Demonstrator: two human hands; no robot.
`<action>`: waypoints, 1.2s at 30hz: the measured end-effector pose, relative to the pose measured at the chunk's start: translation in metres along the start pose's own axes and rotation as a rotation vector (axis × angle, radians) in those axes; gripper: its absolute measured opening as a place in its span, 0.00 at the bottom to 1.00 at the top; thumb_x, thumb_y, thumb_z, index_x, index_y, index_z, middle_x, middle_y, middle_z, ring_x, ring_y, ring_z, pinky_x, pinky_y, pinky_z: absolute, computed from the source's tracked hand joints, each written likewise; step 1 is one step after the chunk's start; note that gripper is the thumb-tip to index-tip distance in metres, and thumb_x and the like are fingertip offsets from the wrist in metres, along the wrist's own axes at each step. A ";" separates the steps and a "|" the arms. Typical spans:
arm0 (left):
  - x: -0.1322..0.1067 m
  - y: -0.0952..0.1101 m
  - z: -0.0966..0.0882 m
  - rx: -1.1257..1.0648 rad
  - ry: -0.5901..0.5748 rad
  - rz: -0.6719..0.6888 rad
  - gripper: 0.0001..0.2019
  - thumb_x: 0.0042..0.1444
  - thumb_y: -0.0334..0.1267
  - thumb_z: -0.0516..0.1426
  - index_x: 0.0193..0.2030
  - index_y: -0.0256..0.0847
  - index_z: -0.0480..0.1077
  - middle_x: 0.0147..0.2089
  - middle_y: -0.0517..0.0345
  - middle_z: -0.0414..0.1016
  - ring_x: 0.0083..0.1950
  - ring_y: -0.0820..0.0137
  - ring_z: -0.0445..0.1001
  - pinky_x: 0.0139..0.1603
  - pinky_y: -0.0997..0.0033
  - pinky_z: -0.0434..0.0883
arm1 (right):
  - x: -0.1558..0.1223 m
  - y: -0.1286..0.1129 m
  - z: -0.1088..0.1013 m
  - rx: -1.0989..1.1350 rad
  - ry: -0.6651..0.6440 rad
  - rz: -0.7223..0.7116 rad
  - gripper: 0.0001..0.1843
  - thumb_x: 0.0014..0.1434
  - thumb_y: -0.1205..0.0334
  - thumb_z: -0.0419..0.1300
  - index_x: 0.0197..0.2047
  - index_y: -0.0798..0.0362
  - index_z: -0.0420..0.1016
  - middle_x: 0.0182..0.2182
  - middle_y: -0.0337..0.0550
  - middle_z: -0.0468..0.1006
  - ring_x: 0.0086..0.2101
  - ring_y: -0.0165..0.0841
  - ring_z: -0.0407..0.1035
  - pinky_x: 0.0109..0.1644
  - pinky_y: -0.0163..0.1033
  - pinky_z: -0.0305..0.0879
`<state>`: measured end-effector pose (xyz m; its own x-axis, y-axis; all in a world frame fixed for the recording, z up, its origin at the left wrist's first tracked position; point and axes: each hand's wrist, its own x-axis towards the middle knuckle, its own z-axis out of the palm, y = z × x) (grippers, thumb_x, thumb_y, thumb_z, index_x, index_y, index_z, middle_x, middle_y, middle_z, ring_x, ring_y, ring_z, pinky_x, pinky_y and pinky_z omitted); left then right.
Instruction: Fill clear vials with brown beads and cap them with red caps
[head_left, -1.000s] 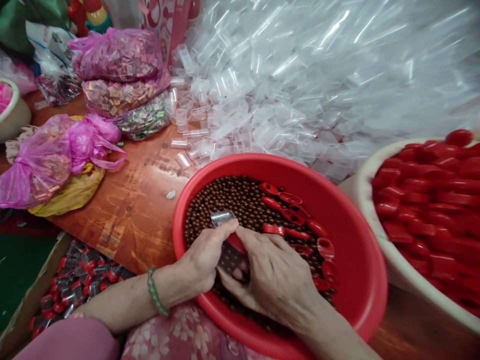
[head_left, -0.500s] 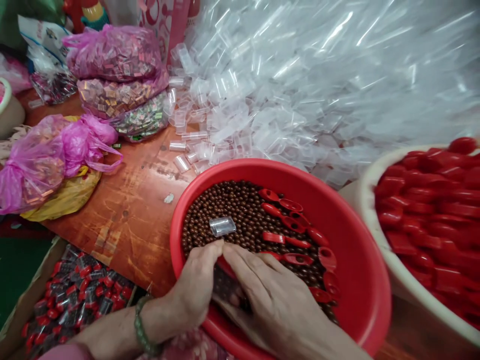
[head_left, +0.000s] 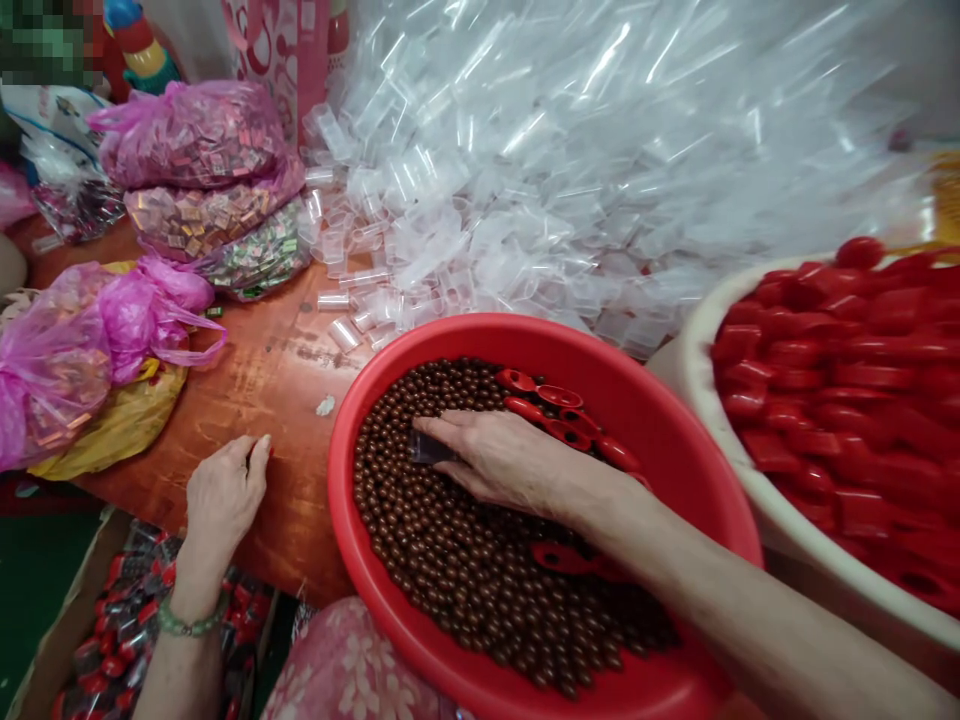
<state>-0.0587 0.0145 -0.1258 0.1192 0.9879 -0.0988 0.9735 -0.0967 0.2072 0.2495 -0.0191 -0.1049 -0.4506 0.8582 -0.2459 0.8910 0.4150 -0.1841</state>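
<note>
My right hand (head_left: 502, 455) reaches into a red basin (head_left: 345, 500) and grips a clear plastic tube (head_left: 426, 447) between thumb and fingers. The tube lies against small glossy brown balls (head_left: 465, 560) that fill much of the basin. Several red plastic caps (head_left: 559, 397) with loop-like ends rest on the balls, partly covered by my right arm. My left hand (head_left: 223, 495), with a green bead bracelet at the wrist, is over the table's front edge. Its fingers are curled in, with a speck of red at the fingertip; what it holds, if anything, is hidden.
Below my left arm, an open box (head_left: 60, 620) contains several filled tubes with red caps. A cream tub (head_left: 701, 370) heaped with red caps stands at the right. Clear tubes (head_left: 480, 200) pile up behind the basin. Pink bags (head_left: 195, 135) sit at the left on the table (head_left: 262, 380).
My hands were together over the basin's near side around a dark-filled tube. They have parted: the left moved out leftward, the right went forward onto the clear tube. The view shifted slightly right.
</note>
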 end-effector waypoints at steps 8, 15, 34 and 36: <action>-0.014 0.036 -0.011 -0.310 0.411 0.346 0.14 0.62 0.38 0.54 0.51 0.35 0.71 0.53 0.44 0.74 0.55 0.61 0.73 0.59 0.58 0.69 | -0.004 0.004 0.000 -0.140 -0.014 -0.012 0.13 0.57 0.78 0.50 0.39 0.62 0.74 0.35 0.56 0.75 0.35 0.44 0.71 0.38 0.45 0.62; -0.034 0.101 -0.017 -0.768 0.231 0.554 0.13 0.62 0.26 0.50 0.49 0.37 0.72 0.50 0.50 0.77 0.51 0.70 0.75 0.56 0.71 0.71 | 0.008 -0.019 0.013 0.111 -0.090 -0.205 0.12 0.54 0.75 0.57 0.42 0.58 0.73 0.39 0.49 0.77 0.39 0.37 0.73 0.42 0.39 0.67; -0.034 0.120 -0.017 -0.956 -0.346 0.348 0.24 0.59 0.41 0.59 0.62 0.38 0.66 0.60 0.48 0.73 0.59 0.63 0.72 0.63 0.65 0.67 | -0.034 -0.026 -0.020 0.876 0.336 -0.165 0.07 0.64 0.65 0.56 0.43 0.55 0.74 0.36 0.43 0.77 0.36 0.30 0.70 0.43 0.34 0.65; -0.033 0.123 -0.017 -1.003 -0.379 0.338 0.17 0.58 0.40 0.60 0.53 0.39 0.73 0.51 0.52 0.79 0.51 0.65 0.77 0.55 0.69 0.71 | -0.044 -0.027 -0.021 0.822 0.354 -0.132 0.09 0.65 0.62 0.56 0.39 0.55 0.75 0.32 0.41 0.76 0.33 0.29 0.69 0.38 0.33 0.64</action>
<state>0.0536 -0.0277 -0.0802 0.5653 0.8123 -0.1435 0.3031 -0.0428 0.9520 0.2469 -0.0618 -0.0687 -0.3818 0.9180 0.1072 0.4510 0.2863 -0.8453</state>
